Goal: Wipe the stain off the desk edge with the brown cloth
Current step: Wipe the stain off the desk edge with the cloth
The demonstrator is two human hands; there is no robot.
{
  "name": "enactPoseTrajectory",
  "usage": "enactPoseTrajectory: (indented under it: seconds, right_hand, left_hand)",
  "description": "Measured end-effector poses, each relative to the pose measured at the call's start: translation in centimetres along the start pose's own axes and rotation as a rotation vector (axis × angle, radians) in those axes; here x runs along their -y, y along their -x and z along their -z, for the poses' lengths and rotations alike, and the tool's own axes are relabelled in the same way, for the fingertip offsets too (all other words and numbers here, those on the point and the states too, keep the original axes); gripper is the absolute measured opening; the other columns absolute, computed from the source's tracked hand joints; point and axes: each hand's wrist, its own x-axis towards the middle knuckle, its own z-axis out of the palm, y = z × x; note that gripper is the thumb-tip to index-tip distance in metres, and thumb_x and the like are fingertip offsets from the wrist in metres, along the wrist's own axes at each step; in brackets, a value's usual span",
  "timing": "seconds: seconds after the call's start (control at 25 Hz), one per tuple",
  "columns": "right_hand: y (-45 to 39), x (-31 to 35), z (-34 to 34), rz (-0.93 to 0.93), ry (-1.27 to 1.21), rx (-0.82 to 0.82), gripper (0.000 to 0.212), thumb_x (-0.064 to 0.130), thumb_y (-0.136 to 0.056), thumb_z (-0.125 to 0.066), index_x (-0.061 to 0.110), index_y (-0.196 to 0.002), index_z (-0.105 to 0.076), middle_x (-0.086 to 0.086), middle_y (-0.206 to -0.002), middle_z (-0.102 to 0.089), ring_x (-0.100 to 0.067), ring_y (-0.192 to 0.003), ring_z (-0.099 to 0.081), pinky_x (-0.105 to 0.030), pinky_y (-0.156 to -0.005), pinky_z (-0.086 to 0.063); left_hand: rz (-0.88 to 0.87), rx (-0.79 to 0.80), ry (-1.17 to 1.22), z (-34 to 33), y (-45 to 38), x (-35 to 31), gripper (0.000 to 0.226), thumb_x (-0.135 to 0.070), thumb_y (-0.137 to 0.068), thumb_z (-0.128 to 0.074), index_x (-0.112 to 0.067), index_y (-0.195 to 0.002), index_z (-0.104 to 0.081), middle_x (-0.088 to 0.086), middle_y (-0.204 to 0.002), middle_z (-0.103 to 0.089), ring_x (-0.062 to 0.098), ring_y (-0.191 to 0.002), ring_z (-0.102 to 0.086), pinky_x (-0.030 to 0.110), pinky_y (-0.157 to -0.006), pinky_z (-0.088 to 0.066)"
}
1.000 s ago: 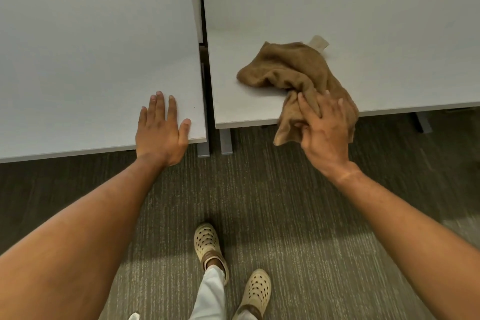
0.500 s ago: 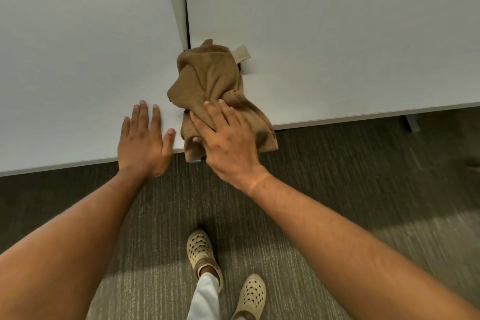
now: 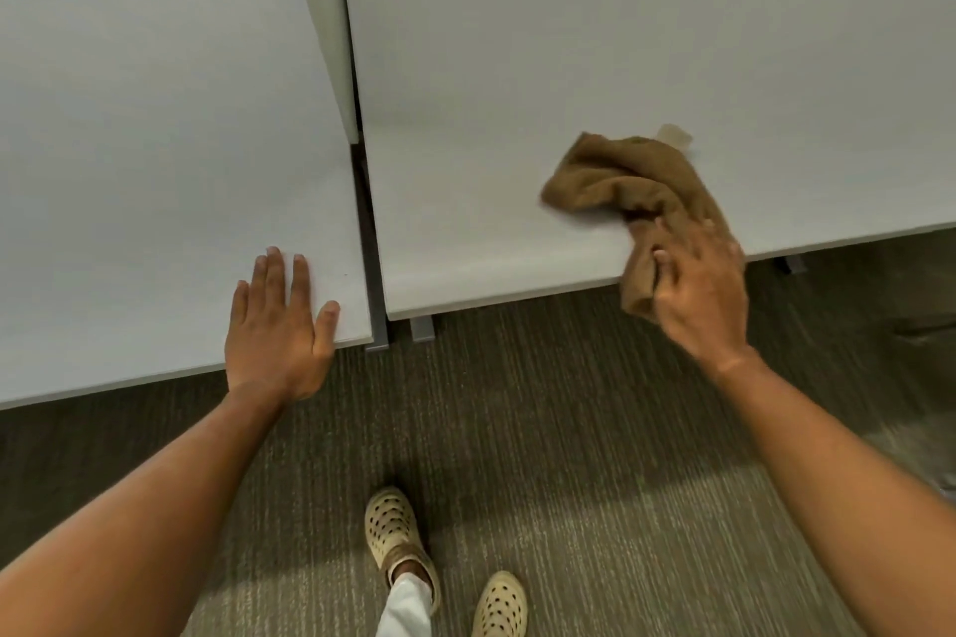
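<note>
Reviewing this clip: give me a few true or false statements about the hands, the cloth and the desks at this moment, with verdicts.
1. The right hand presses the crumpled brown cloth at the front edge of the right-hand white desk. True.
2. The left hand grips a corner of the cloth. False: it lies flat and open on the left-hand white desk, apart from the cloth.
3. Part of the cloth hangs over the desk edge. True.
4. The cloth bridges the gap between the desks. False: it lies wholly on the right-hand desk.

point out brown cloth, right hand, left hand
brown cloth point(image 3: 628, 181): head view, bunched part on the desk.
right hand point(image 3: 701, 295): head view, back of hand.
left hand point(image 3: 277, 341): head view, back of hand.
</note>
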Motion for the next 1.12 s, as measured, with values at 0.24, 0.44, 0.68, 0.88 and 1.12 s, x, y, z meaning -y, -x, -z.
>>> enactPoseTrajectory:
  seconds: [0.24,0.44,0.68,0.88,1.12]
  right_hand:
    - [-2.2,2.3,0.0,-0.259,-0.072,-0.017,0.043,0.024,-0.103,-0.035,0.006,-0.138,-0.052,-0.02,-0.144,-0.049,-0.035,-0.138,-0.038,-0.048,-0.121,-0.019]
    - [0.4,10.0,-0.9,-0.068,-0.206,-0.012,0.039,0.018,-0.102,-0.042,0.004,-0.136,-0.054,-0.019,-0.145,-0.049,-0.035,-0.136,-0.04,-0.05,-0.116,-0.028]
    - [4.4,21.2,-2.2,0.132,-0.17,0.131,0.053,0.038,-0.102,-0.023,0.014,-0.145,-0.044,-0.015,-0.155,-0.037,-0.033,-0.146,-0.027,-0.052,-0.119,-0.025]
    - [2.6,24.4,-2.2,0.201,-0.017,0.248,0.063,0.039,-0.098,-0.011,0.011,-0.152,-0.03,-0.02,-0.16,-0.025,-0.036,-0.149,-0.019,-0.051,-0.121,-0.018]
    - [-3.8,26.7,-3.4,0.233,0.087,0.336,0.068,0.042,-0.098,-0.026,0.008,-0.155,-0.011,-0.022,-0.162,-0.01,-0.036,-0.151,-0.008,-0.051,-0.122,-0.007]
  left_hand:
    - [0.009,-0.016,0.026,-0.1,-0.1,-0.1,0.075,-0.057,-0.094,-0.004,-0.015,-0.155,0.011,0.012,-0.163,0.018,0.024,-0.15,0.018,0.044,-0.124,0.004]
    - [0.015,-0.005,0.029,-0.1,-0.1,-0.3,0.073,-0.056,-0.094,-0.003,-0.015,-0.153,0.016,0.013,-0.162,0.021,0.025,-0.15,0.021,0.044,-0.124,0.006]
    - [0.005,-0.011,0.054,-0.2,-0.1,0.0,0.073,-0.057,-0.095,-0.004,-0.016,-0.152,0.016,0.013,-0.162,0.021,0.025,-0.15,0.021,0.045,-0.124,0.003]
    - [0.024,-0.018,0.048,-0.5,-0.2,-0.1,0.073,-0.056,-0.096,-0.004,-0.014,-0.154,0.01,0.014,-0.163,0.016,0.025,-0.151,0.019,0.046,-0.124,0.0]
    - [0.028,0.014,0.051,0.0,-0.1,-0.1,0.073,-0.055,-0.097,-0.006,-0.013,-0.154,0.009,0.014,-0.163,0.016,0.025,-0.151,0.019,0.046,-0.124,0.0]
